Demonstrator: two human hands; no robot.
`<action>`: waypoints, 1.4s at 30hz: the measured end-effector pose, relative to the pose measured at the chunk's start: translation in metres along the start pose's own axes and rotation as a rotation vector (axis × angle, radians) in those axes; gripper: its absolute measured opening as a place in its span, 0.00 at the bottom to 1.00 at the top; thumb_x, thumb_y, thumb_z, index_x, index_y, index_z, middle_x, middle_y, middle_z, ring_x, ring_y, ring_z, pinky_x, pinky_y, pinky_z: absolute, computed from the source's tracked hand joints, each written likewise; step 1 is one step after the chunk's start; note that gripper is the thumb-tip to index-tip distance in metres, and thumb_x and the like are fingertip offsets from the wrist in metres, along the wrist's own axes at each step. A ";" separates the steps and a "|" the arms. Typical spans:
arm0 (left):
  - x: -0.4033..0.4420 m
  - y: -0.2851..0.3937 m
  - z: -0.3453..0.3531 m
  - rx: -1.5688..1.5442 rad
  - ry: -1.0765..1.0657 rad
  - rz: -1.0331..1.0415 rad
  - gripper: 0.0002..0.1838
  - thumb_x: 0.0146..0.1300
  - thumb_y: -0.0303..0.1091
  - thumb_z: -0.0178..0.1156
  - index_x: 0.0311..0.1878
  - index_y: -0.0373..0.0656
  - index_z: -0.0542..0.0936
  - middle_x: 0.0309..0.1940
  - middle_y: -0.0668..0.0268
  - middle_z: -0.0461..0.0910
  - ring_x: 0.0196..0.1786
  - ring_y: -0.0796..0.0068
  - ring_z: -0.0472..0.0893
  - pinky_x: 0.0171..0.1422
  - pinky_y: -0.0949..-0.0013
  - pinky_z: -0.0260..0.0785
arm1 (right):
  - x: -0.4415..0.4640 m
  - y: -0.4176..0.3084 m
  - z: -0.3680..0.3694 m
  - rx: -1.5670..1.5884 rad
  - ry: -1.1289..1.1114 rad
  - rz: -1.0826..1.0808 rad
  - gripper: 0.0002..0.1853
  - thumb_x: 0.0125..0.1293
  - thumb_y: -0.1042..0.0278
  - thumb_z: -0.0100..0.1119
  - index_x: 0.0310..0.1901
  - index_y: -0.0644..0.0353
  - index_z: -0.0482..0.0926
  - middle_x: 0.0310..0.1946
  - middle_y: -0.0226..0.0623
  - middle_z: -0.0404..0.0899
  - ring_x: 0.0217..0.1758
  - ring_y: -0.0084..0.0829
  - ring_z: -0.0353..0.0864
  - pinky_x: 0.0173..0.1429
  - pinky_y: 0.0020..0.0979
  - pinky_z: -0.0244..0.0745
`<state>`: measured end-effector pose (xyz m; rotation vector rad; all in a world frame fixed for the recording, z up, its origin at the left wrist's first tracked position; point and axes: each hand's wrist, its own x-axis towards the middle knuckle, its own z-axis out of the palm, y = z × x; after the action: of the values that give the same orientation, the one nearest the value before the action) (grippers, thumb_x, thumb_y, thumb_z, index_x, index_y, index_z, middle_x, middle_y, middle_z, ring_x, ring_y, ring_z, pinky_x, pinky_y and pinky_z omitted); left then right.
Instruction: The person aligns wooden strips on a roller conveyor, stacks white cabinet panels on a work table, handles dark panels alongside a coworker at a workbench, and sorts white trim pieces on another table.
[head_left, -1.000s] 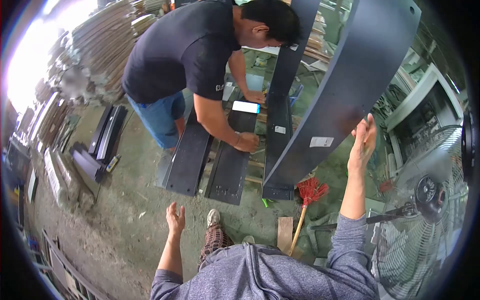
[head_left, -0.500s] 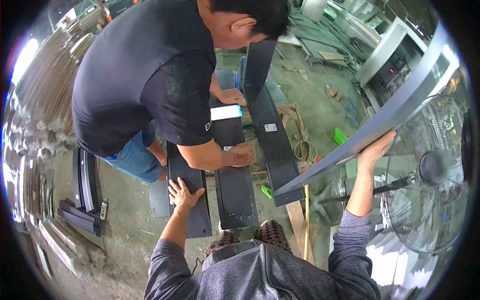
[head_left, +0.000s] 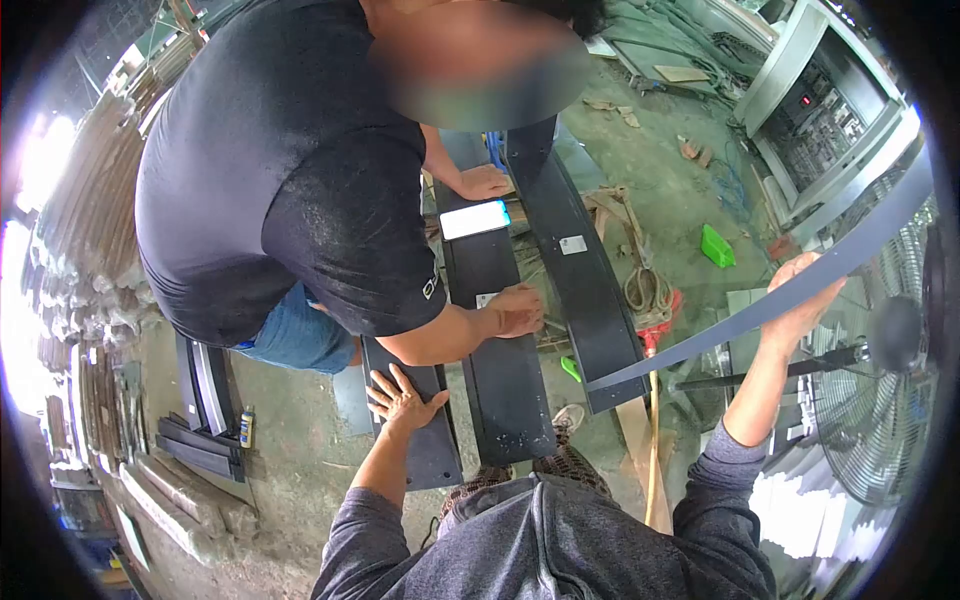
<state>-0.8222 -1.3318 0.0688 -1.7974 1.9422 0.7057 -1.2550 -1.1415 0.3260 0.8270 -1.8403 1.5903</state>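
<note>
My left hand (head_left: pixel 403 405) lies with fingers spread on the near end of the left dark panel (head_left: pixel 432 458). Out to the right, my right hand (head_left: pixel 800 300) grips the edge of a long grey panel (head_left: pixel 725 335), its fingers partly hidden behind it. That panel slants up, with its lower end at the near end of the right dark panel (head_left: pixel 590 300). Between the two lies the middle dark panel (head_left: pixel 508 390), with a bright-screened phone (head_left: pixel 475 220) on it. A co-worker's hand (head_left: pixel 517 312) presses on this middle panel; their other hand (head_left: pixel 483 182) rests farther off.
The co-worker (head_left: pixel 300 190) bends in from the left. A large fan (head_left: pixel 885 400) stands at right, near my right hand. Wrapped stock (head_left: pixel 90 210) is piled at left, and a small bottle (head_left: pixel 247 427) stands on the floor. A green scoop-like object (head_left: pixel 717 246) lies beyond.
The slanted panel in my right hand has tipped lower and turned, now showing as a thinner strip. My left hand stays on the left panel. The whole view has shifted slightly.
</note>
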 end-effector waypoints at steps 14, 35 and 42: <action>0.001 0.003 -0.006 0.060 -0.109 -0.040 0.76 0.33 0.72 0.65 0.67 0.45 0.20 0.68 0.41 0.19 0.69 0.34 0.25 0.69 0.36 0.27 | 0.003 -0.004 0.013 0.220 0.100 0.169 0.13 0.66 0.58 0.48 0.30 0.55 0.62 0.17 0.26 0.63 0.14 0.18 0.65 0.15 0.19 0.59; 0.000 -0.003 0.000 -0.039 -0.036 0.038 0.77 0.31 0.71 0.67 0.68 0.38 0.25 0.66 0.34 0.20 0.67 0.29 0.23 0.66 0.33 0.25 | 0.000 -0.037 0.023 0.183 0.098 0.254 0.29 0.70 0.43 0.27 0.35 0.60 0.73 0.26 0.28 0.70 0.30 0.23 0.69 0.38 0.26 0.64; -0.003 0.002 -0.003 0.006 -0.054 0.003 0.77 0.32 0.72 0.66 0.67 0.40 0.22 0.67 0.38 0.19 0.69 0.33 0.25 0.69 0.37 0.29 | -0.022 -0.006 0.019 0.178 0.111 0.308 0.32 0.68 0.37 0.27 0.42 0.61 0.71 0.30 0.32 0.73 0.34 0.25 0.72 0.41 0.28 0.68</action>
<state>-0.8235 -1.3314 0.0732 -1.7546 1.9102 0.7410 -1.2364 -1.1589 0.3112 0.5341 -1.8321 1.9731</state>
